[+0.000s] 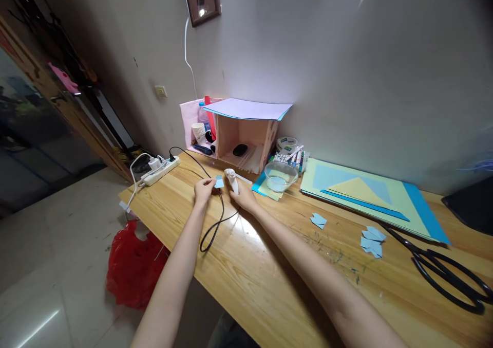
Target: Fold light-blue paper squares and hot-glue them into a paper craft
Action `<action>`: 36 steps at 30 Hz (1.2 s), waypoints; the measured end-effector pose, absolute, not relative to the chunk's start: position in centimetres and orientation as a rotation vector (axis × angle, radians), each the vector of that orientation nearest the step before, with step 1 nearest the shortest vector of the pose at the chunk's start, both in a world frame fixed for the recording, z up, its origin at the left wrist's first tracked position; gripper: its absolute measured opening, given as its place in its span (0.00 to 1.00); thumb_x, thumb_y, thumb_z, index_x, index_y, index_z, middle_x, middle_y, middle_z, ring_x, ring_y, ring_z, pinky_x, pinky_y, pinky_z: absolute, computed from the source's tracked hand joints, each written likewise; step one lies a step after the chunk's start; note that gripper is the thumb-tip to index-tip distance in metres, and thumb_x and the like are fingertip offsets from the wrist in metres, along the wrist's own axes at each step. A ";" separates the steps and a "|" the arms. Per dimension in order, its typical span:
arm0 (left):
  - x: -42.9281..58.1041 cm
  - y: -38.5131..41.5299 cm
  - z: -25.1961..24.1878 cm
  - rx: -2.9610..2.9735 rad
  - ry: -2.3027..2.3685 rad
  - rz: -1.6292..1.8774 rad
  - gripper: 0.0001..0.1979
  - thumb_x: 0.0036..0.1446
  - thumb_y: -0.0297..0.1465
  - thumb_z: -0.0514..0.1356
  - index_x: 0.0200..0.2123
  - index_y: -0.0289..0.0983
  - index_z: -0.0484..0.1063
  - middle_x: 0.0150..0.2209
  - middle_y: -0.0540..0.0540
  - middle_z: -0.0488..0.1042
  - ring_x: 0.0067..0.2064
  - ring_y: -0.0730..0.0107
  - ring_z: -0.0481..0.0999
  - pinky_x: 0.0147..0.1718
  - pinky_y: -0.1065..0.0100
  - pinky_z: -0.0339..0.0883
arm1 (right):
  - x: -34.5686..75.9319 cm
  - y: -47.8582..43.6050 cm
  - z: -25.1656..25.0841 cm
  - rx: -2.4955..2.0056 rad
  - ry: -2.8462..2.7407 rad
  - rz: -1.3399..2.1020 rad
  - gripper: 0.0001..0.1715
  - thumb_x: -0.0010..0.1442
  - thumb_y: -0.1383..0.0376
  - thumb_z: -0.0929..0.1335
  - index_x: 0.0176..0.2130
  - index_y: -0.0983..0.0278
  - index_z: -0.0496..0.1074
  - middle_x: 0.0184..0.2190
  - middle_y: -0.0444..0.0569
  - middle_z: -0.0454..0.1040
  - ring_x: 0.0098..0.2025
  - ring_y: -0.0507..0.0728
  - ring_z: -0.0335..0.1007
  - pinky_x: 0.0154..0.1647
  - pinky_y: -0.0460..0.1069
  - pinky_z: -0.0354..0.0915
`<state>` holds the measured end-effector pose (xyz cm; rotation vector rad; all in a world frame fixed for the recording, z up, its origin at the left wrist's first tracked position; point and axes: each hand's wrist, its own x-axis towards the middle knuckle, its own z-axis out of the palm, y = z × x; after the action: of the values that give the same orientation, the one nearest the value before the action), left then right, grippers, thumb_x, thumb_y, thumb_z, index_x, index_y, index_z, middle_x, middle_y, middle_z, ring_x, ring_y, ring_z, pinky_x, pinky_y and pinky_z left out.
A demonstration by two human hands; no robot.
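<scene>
My left hand (203, 189) pinches a small light-blue paper piece (219, 182) between thumb and fingers, just above the wooden table. To its right, my right hand (245, 198) is wrapped round the handle of a white glue gun (231, 176). The gun's front end is level with the paper, with a small gap between them. A black cord (222, 215) loops on the table below both hands. More cut blue paper pieces (318, 220) lie to the right, some in a small overlapping group (372, 242).
A pink open box (265, 137) with a lilac sheet (248, 108) on top stands against the wall. Right of it are a clear bowl (281, 177), markers (298, 157), coloured sheets (418, 209) and large black scissors (435, 260). A power strip (160, 171) sits at the left edge, above a red bag (133, 271).
</scene>
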<state>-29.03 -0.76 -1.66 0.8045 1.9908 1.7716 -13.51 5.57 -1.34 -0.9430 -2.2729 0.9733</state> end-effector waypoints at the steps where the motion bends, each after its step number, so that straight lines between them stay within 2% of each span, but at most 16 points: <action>1: -28.9 -0.8 -1.7 0.806 1.984 1.766 0.15 0.40 0.37 0.63 0.28 0.30 0.75 0.26 0.43 0.76 0.26 0.73 0.72 0.27 0.72 0.65 | -12.9 5.6 -1.4 -0.943 -2.277 0.985 0.18 0.52 0.65 0.65 0.45 0.63 0.66 0.37 0.51 0.74 0.37 0.60 0.68 0.37 0.50 0.60; 6: -27.4 -1.1 -1.0 0.843 1.954 1.719 0.13 0.39 0.36 0.63 0.26 0.31 0.75 0.25 0.44 0.76 0.27 0.72 0.72 0.27 0.73 0.65 | -7.5 5.0 -1.8 -0.907 -2.167 1.044 0.16 0.55 0.60 0.62 0.42 0.65 0.67 0.34 0.49 0.73 0.34 0.58 0.67 0.36 0.50 0.61; 9: -26.0 -1.4 -0.2 0.877 1.927 1.673 0.12 0.39 0.35 0.64 0.26 0.31 0.75 0.24 0.45 0.75 0.25 0.73 0.71 0.26 0.72 0.65 | -3.6 3.9 -1.9 -0.859 -2.057 1.127 0.18 0.58 0.56 0.61 0.42 0.66 0.68 0.34 0.49 0.72 0.34 0.57 0.67 0.36 0.50 0.61; 12: -24.8 -1.6 0.5 0.898 1.900 1.614 0.11 0.40 0.34 0.63 0.26 0.31 0.75 0.23 0.46 0.75 0.24 0.73 0.71 0.25 0.71 0.66 | -0.9 3.2 -2.0 -0.876 -2.014 1.241 0.19 0.59 0.54 0.61 0.38 0.66 0.69 0.26 0.46 0.70 0.28 0.55 0.65 0.31 0.48 0.60; 18: -23.5 -1.7 1.0 0.960 1.878 1.505 0.09 0.39 0.34 0.64 0.22 0.32 0.74 0.21 0.46 0.74 0.22 0.73 0.70 0.24 0.72 0.65 | -0.2 3.3 -2.2 -0.851 -1.972 1.282 0.19 0.59 0.52 0.60 0.30 0.65 0.67 0.21 0.44 0.66 0.25 0.54 0.62 0.29 0.48 0.59; 24: -22.2 -1.8 0.9 1.041 1.833 1.344 0.09 0.40 0.34 0.63 0.24 0.32 0.74 0.20 0.48 0.72 0.22 0.74 0.70 0.22 0.73 0.63 | -0.2 2.9 -1.4 -0.796 -2.080 1.288 0.21 0.60 0.53 0.59 0.24 0.64 0.63 0.21 0.44 0.66 0.25 0.53 0.62 0.30 0.48 0.59; 30: -21.3 -1.8 0.9 1.052 1.799 1.307 0.10 0.41 0.34 0.63 0.23 0.31 0.73 0.22 0.46 0.73 0.23 0.73 0.70 0.22 0.73 0.65 | -0.1 2.8 -1.5 -0.773 -2.124 1.282 0.17 0.60 0.54 0.59 0.29 0.64 0.65 0.21 0.42 0.65 0.24 0.52 0.60 0.28 0.47 0.57; 36: -21.5 -1.8 0.9 1.075 1.826 1.276 0.11 0.41 0.35 0.63 0.24 0.32 0.73 0.21 0.47 0.73 0.22 0.73 0.69 0.21 0.72 0.64 | -0.1 2.7 -1.4 -0.786 -2.149 1.265 0.20 0.61 0.54 0.59 0.26 0.64 0.64 0.19 0.42 0.63 0.23 0.51 0.60 0.27 0.47 0.56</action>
<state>-21.46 -1.79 0.87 1.0750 1.8256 1.2762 -0.05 2.72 -1.36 -0.7860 -2.1491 1.2649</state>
